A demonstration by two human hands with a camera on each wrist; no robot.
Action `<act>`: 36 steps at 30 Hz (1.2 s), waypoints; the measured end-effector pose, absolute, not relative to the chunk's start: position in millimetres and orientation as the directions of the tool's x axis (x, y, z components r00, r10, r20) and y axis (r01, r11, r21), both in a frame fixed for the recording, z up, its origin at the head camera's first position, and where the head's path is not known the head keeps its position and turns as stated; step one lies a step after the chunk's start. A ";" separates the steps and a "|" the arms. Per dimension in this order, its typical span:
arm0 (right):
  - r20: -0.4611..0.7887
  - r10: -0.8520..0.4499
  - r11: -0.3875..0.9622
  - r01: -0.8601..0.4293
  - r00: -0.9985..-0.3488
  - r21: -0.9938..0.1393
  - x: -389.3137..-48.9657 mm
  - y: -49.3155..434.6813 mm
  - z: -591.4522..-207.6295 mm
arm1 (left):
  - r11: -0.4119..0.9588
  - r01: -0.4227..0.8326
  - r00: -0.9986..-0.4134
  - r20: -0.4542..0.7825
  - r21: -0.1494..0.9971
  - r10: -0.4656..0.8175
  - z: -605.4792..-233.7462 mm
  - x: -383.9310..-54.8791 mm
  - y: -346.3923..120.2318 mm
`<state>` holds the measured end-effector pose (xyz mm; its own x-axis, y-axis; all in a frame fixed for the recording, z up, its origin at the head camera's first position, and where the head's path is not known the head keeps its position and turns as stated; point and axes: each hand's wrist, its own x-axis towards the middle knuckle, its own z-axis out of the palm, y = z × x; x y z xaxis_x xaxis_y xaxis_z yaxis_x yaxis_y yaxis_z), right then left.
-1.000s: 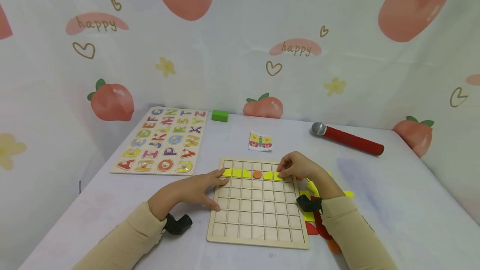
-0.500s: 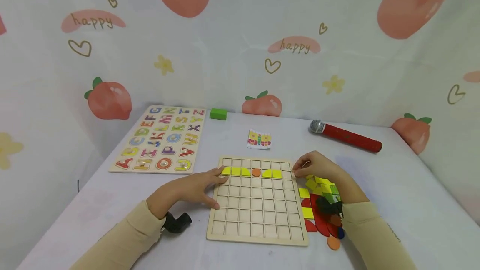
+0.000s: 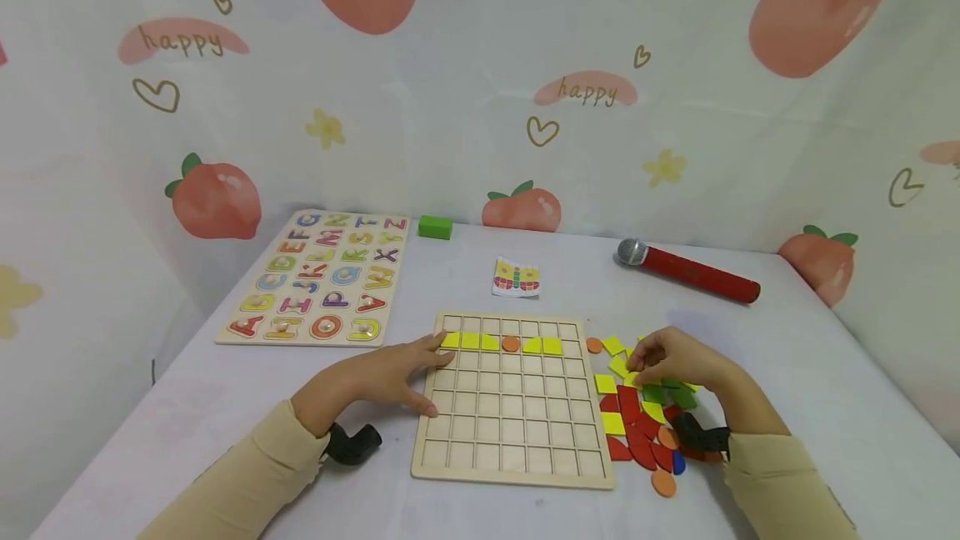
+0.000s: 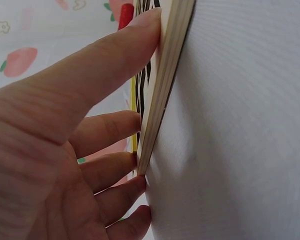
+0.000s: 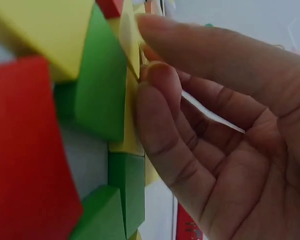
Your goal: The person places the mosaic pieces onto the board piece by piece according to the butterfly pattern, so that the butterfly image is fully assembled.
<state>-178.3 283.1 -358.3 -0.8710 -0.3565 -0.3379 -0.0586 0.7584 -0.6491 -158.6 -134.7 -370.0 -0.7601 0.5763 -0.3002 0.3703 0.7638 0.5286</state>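
Note:
My left hand [image 3: 390, 373] rests along the left edge of a wooden grid board [image 3: 517, 465], fingers spread. Its thumb [image 4: 135, 30] and fingertips touch the board's edge. In the second row lie yellow pieces [image 3: 470, 341], [image 3: 551, 347] either side of an orange disc [image 3: 510, 343]. My right hand [image 3: 678, 361] is over a pile of coloured pieces right of the board, fingers bent. In the right wrist view, its thumb and forefinger pinch a tilted yellow piece [image 5: 129, 42]. Beside that piece are a green block [image 5: 100, 85] and a red one [image 5: 25, 150].
A butterfly pattern card [image 3: 516, 277] lies behind the board. An alphabet puzzle board [image 3: 315, 277] stands back left, near a green block [image 3: 435, 227]. A red microphone [image 3: 690, 272] lies back right. Red pieces [image 3: 641, 444] and a loose orange disc [image 3: 663, 483] lie near the board's right side.
My right hand has left the yellow row on the board and moved right, past its edge, down to the pile. The left hand has stayed on the board's left edge.

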 end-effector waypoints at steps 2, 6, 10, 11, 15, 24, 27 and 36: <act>-0.335 -0.368 0.764 -0.077 -0.868 -0.641 -177.0 283.7 -358.2 | 0.767 0.366 -0.762 -0.303 0.526 0.572 -369.9 -158.4 -134.5; -0.330 -0.400 0.762 -0.111 -0.855 -0.638 -176.1 282.8 -357.5 | 0.770 0.362 -0.764 -0.306 0.525 0.568 -369.9 -158.4 -134.3; -0.315 -0.438 0.745 -0.144 -0.842 -0.652 -175.6 281.8 -358.3 | 0.776 0.359 -0.767 -0.309 0.518 0.562 -369.7 -158.7 -134.4; -0.313 -0.440 0.744 -0.147 -0.842 -0.652 -175.6 281.6 -358.8 | 0.778 0.359 -0.769 -0.310 0.515 0.559 -369.8 -158.8 -134.5; -0.316 -0.427 0.751 -0.138 -0.847 -0.645 -176.1 280.8 -360.1 | 0.776 0.361 -0.767 -0.308 0.516 0.562 -369.2 -158.4 -134.8; -0.309 -0.445 0.755 -0.167 -0.840 -0.634 -180.5 282.2 -358.3 | 0.765 0.369 -0.759 -0.304 0.528 0.575 -369.4 -158.2 -134.8; -0.327 -0.487 0.741 -0.185 -0.810 -0.645 -180.9 284.5 -356.4 | 0.758 0.370 -0.753 -0.304 0.538 0.583 -369.4 -157.5 -135.1; -0.318 -0.514 0.705 -0.181 -0.796 -0.686 -189.7 273.6 -345.2 | 0.754 0.373 -0.752 -0.300 0.542 0.587 -367.8 -156.9 -135.2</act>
<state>-189.7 273.6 -345.2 -0.7962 -0.5144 -0.3184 -0.1814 0.7051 -0.6855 -156.9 -135.2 -367.8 -0.7519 0.5873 -0.2996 0.3727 0.7535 0.5415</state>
